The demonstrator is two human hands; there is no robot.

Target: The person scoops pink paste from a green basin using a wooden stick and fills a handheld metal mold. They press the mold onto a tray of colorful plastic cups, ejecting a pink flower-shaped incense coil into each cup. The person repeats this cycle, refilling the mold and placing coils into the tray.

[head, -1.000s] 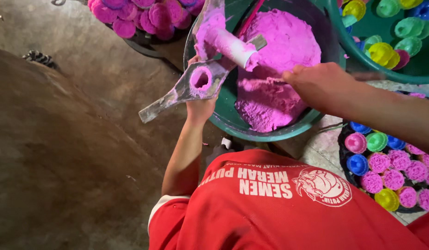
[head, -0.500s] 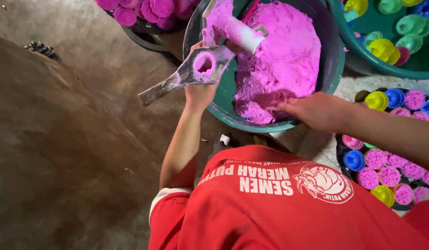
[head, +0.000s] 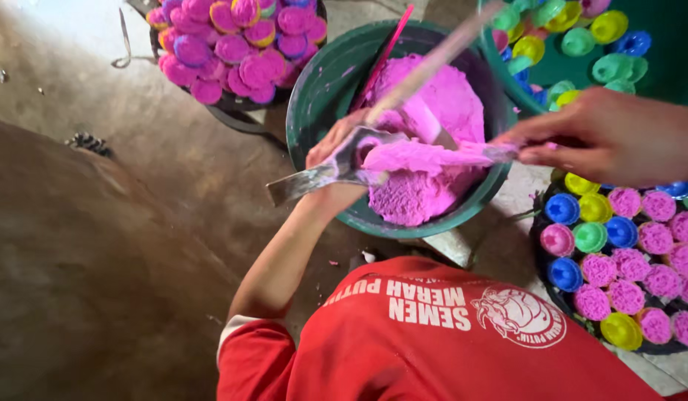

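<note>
The left hand (head: 336,160) is wrapped around a grey metal mould (head: 336,167), holding it over the near rim of a green basin (head: 314,89). The mould's cup is packed with pink paste (head: 426,111), and its flat handle sticks out to the left, past the wrist. The right hand (head: 604,137) reaches in from the right with fingers pressed together, pinching a thin flat scraper (head: 463,154) that lies across the top of the mould, smeared pink. The basin holds a big heap of the same paste, and a pink stick (head: 385,56) leans inside it. A pale blurred rod (head: 440,56) crosses above the heap, partly hiding it. To the upper left, just beyond the basin, a dark tub (head: 233,111) is piled with pink moulded pieces. To the upper right a green tub (head: 656,37) holds empty coloured cups. At the lower right a tray (head: 541,223) carries cups, many filled with pink. The red shirt (head: 433,341) fills the foreground and covers the floor in front.
</note>
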